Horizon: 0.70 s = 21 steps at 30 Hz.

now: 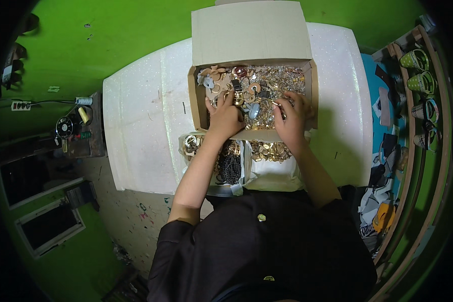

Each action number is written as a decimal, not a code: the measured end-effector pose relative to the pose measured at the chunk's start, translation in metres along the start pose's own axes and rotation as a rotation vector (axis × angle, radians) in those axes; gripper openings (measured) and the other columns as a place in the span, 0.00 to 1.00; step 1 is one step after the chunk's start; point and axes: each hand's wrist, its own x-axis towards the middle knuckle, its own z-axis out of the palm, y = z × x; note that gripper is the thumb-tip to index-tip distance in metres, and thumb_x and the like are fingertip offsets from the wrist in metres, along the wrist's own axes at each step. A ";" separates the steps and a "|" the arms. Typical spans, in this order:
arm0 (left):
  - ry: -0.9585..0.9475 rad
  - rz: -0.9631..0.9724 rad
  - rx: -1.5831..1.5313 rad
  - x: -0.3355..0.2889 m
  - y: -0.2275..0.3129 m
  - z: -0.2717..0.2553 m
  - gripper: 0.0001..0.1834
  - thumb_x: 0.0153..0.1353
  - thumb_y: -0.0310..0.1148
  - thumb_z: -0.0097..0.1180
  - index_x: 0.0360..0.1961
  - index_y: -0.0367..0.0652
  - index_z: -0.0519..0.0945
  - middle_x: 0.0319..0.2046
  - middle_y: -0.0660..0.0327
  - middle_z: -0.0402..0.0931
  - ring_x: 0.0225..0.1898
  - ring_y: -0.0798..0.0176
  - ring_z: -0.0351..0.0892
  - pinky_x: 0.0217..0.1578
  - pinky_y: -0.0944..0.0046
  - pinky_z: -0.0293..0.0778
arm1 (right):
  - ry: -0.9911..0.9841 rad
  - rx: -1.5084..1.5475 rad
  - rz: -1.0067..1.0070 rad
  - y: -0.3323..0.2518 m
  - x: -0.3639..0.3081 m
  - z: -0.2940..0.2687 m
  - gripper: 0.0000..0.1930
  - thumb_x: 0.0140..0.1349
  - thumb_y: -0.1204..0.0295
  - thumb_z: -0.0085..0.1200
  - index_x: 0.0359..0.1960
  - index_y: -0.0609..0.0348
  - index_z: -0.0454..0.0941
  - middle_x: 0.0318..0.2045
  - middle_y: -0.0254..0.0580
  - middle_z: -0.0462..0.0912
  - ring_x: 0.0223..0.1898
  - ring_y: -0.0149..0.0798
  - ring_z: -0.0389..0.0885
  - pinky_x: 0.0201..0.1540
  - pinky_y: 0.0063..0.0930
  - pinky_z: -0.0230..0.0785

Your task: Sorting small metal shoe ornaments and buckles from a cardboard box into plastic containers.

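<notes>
An open cardboard box (pixel 312 95) on the table holds a mass of small beads and metal ornaments, many gold-coloured. My left hand (pixel 224 118) rests in its left part, fingers spread over the pieces, holding nothing that I can see. On the right side of the box, my right hand (pixel 291 121) has thumb and forefinger drawn together at a small shiny gold-coloured piece (pixel 275 103). Between the hands lie a pale blue oval piece (pixel 254 110) and a peach-coloured ring (pixel 254 88). Pale flower-shaped pieces (pixel 206 79) sit in the far left corner.
The lid (pixel 249 32) stands raised at the back. Nearer me, smaller containers hold black bead strands (pixel 230 168) and gold-coloured pieces (pixel 271 151). A glittery white cover (pixel 141 116) lies over the table. A wooden rack with sandals (pixel 419 83) stands right; a sewing machine (pixel 65 128) is left.
</notes>
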 end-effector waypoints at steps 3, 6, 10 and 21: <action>0.044 -0.068 -0.026 -0.002 -0.006 -0.005 0.09 0.38 0.41 0.67 0.25 0.58 0.86 0.66 0.50 0.52 0.69 0.46 0.42 0.58 0.25 0.28 | 0.007 0.014 0.006 0.001 0.001 -0.001 0.08 0.49 0.71 0.60 0.33 0.49 0.79 0.46 0.34 0.73 0.55 0.45 0.63 0.54 0.47 0.45; 0.126 -0.085 -0.091 -0.004 -0.010 -0.020 0.06 0.38 0.38 0.66 0.22 0.55 0.85 0.65 0.48 0.54 0.68 0.45 0.43 0.58 0.25 0.30 | 0.015 0.008 0.002 0.002 0.000 -0.001 0.08 0.49 0.71 0.60 0.32 0.50 0.79 0.46 0.34 0.73 0.55 0.45 0.63 0.54 0.48 0.45; 0.133 -0.011 -0.140 -0.011 -0.029 -0.030 0.08 0.41 0.42 0.67 0.23 0.55 0.85 0.65 0.47 0.55 0.68 0.43 0.44 0.58 0.25 0.31 | 0.001 0.009 -0.007 -0.001 0.001 -0.003 0.07 0.49 0.70 0.60 0.31 0.49 0.80 0.45 0.34 0.73 0.54 0.45 0.63 0.54 0.47 0.45; 0.108 0.032 0.065 -0.007 -0.018 -0.010 0.11 0.47 0.41 0.64 0.35 0.60 0.85 0.67 0.51 0.47 0.69 0.47 0.41 0.61 0.29 0.35 | -0.010 0.052 -0.081 -0.003 0.003 -0.007 0.06 0.47 0.70 0.62 0.29 0.47 0.81 0.43 0.33 0.74 0.52 0.43 0.66 0.52 0.43 0.45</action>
